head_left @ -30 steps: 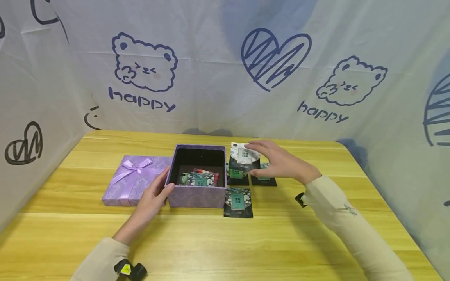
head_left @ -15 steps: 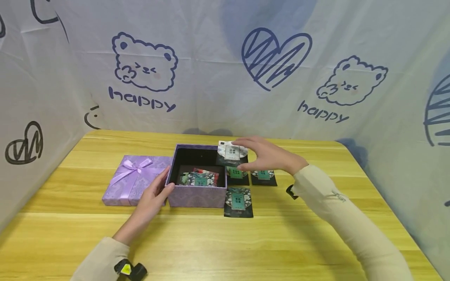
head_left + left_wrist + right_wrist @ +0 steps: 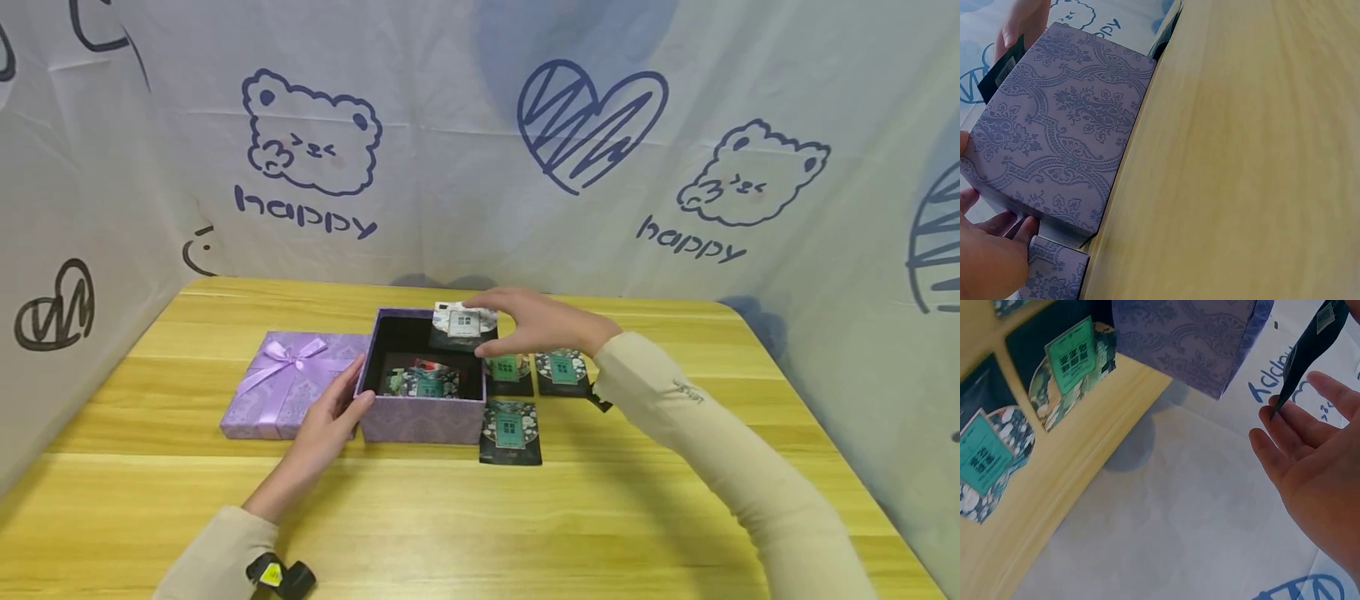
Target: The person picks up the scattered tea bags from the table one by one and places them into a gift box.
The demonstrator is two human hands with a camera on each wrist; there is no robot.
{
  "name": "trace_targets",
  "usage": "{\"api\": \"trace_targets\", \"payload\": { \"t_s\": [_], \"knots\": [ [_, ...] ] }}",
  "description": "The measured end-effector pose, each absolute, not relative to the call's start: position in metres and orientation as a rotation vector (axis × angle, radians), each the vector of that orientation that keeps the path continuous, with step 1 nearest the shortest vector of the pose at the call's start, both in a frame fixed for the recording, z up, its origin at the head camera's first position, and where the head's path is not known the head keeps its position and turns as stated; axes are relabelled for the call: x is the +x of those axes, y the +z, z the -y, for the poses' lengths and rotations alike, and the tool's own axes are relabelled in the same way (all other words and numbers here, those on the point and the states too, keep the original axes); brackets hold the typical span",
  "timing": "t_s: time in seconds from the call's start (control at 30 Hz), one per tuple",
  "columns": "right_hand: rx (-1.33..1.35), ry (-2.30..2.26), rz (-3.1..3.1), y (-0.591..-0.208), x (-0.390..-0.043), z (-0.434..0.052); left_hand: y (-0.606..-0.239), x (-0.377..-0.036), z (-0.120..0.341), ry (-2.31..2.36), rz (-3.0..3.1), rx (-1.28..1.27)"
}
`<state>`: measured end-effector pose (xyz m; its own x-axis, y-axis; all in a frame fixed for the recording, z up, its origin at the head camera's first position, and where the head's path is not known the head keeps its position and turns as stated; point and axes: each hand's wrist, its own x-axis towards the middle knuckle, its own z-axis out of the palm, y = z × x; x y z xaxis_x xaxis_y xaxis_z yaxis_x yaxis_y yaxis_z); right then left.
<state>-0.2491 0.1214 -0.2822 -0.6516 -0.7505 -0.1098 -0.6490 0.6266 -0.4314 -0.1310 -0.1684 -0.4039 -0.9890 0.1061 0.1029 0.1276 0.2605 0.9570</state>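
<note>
My right hand (image 3: 536, 321) pinches a white-and-black tea sachet (image 3: 462, 325) by its right side, over the back right of an open purple box (image 3: 423, 419). In the right wrist view the sachet (image 3: 1313, 350) appears nearly edge-on between thumb and fingers. Several sachets (image 3: 438, 382), green, red and floral, lie inside the box's dark interior. My left hand (image 3: 327, 421) rests against the box's left side, fingers extended along the wall and thumb at the front corner. The left wrist view shows these fingers (image 3: 1000, 223) against the patterned box wall (image 3: 1072, 112).
Left of the box lies its purple lid (image 3: 273, 392) with a ribbon bow. To the right, three dark sachets lie flat: a front one (image 3: 510, 433), a back one (image 3: 508, 375) and one farther right (image 3: 561, 372). A printed cloth (image 3: 450, 208) hangs behind the wooden table (image 3: 420, 525).
My right hand has carried the white-and-black sachet leftward, from above the flat sachets to over the box. The left hand and the box have stayed in place.
</note>
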Motion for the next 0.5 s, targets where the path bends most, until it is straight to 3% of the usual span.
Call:
{"api": "trace_targets", "payload": {
  "t_s": [0.5],
  "knots": [
    [-1.165, -0.473, -2.497, -0.29, -0.256, -0.088, -0.402, -0.13, 0.168, -1.907, 2.457, -0.224]
  ]
}}
